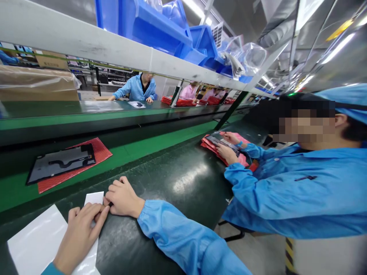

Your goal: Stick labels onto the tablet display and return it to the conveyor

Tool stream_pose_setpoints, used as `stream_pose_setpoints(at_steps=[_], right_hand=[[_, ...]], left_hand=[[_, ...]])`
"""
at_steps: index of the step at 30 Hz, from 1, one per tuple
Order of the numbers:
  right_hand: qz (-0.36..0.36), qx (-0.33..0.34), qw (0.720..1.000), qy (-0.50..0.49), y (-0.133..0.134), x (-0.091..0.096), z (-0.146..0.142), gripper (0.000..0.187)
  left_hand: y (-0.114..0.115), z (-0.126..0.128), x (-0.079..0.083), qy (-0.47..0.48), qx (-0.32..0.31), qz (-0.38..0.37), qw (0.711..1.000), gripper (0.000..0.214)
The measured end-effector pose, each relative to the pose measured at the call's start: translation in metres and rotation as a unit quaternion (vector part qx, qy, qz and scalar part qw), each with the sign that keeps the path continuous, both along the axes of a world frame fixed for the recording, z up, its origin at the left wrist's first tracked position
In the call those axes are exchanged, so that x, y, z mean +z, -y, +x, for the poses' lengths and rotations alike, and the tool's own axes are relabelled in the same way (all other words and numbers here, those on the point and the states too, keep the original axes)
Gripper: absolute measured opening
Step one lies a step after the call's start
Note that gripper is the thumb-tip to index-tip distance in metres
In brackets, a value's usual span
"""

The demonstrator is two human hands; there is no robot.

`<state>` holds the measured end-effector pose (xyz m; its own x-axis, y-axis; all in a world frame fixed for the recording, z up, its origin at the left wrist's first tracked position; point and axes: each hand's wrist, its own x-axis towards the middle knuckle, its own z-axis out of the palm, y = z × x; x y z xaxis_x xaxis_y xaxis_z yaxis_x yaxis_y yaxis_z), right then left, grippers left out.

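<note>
My left hand [82, 231] is closed in a pinch above a narrow white sheet [94, 198], covering much of it. My right hand [123, 198] is curled just to its right, knuckles up, with the fingertips of both hands meeting. A tiny black piece [110, 204] shows where they meet; its kind is too small to tell. A larger white sheet [38, 238] lies to the left of my left hand on the dark green worktop [160, 179].
Beyond my hands, a dark flat panel with a ribbon cable [61, 163] lies on a red bubble-wrap bag [101, 150] on the green belt. At right, a co-worker in blue [286, 191] handles another panel [220, 142]. Blue bins [155, 26] stand on the shelf [120, 53] overhead.
</note>
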<state>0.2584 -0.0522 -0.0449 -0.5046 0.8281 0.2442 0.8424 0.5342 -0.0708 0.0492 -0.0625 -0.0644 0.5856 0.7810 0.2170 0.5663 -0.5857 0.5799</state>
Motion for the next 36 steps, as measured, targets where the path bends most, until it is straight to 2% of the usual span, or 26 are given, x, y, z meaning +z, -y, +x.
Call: stream_pose_setpoints(at_steps=[3, 7, 16, 25, 31, 36], right_hand=[[0.018, 0.002, 1.0, -0.023, 0.001, 0.003, 0.002, 0.011], [0.006, 0.008, 0.999, -0.049, 0.001, 0.005, 0.004, 0.01], [0.027, 0.015, 0.994, -0.104, 0.0, 0.001, 0.004, 0.01], [0.106, -0.031, 0.986, -0.127, 0.002, 0.001, 0.003, 0.011], [0.195, -0.079, 0.967, -0.146, 0.003, -0.001, -0.001, 0.033], [0.234, -0.069, 0.943, -0.227, 0.004, -0.001, -0.004, 0.061]], left_hand=[[0.0, 0.001, 0.0, -0.001, -0.002, 0.007, 1.0, 0.05], [0.002, 0.005, 0.006, -0.006, -0.004, 0.01, 1.0, 0.048], [0.006, 0.012, 0.02, 0.004, 0.024, 0.02, 1.0, 0.039], [0.006, 0.013, 0.021, -0.009, 0.029, 0.031, 0.999, 0.034], [0.007, 0.014, 0.021, -0.013, 0.027, 0.035, 0.999, 0.031], [0.006, 0.014, 0.021, -0.011, 0.028, 0.036, 0.999, 0.031]])
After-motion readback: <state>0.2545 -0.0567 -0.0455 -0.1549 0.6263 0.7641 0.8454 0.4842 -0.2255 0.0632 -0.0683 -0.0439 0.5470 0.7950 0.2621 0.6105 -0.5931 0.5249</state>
